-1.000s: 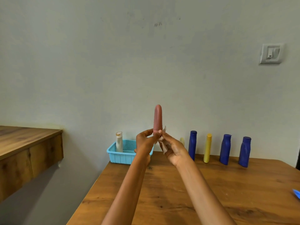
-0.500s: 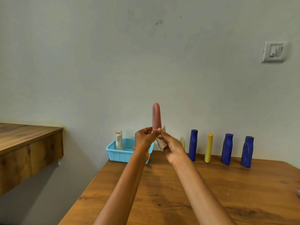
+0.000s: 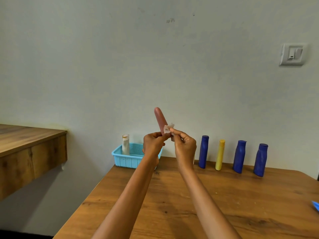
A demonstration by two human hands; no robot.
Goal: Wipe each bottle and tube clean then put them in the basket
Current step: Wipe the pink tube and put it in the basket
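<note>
Pink tube (image 3: 160, 119) sits just above the middle of the frame, raised in front of the pale wall (image 3: 120, 66), its rounded end up and tilted slightly toward the upper left. Your left hand (image 3: 152, 146) pinches it at its lower end, fingers curled round the base. Your right hand (image 3: 184, 145) pinches a small, crumpled whitish wipe (image 3: 168, 128) between thumb and fingertips and holds it against the tube's right side, just above where the left hand grips.

Behind your left wrist, at the far left corner of the wooden tabletop (image 3: 224, 204), stands the light blue basket (image 3: 127, 158). One white tube (image 3: 125, 144) stands upright in its left part.

To the right of your hands, a row stands along the far edge of the tabletop near the wall: a blue bottle (image 3: 203, 151), then a yellow tube (image 3: 220, 154), then two more blue bottles (image 3: 239, 156) (image 3: 261, 159). They stand upright and apart from one another.

At the right edge of the frame, a small blue thing (image 3: 315, 205) lies on the tabletop, mostly cut off. A white wall switch (image 3: 292, 54) is at the upper right, and a second wooden surface (image 3: 25, 140) juts in from the left.
</note>
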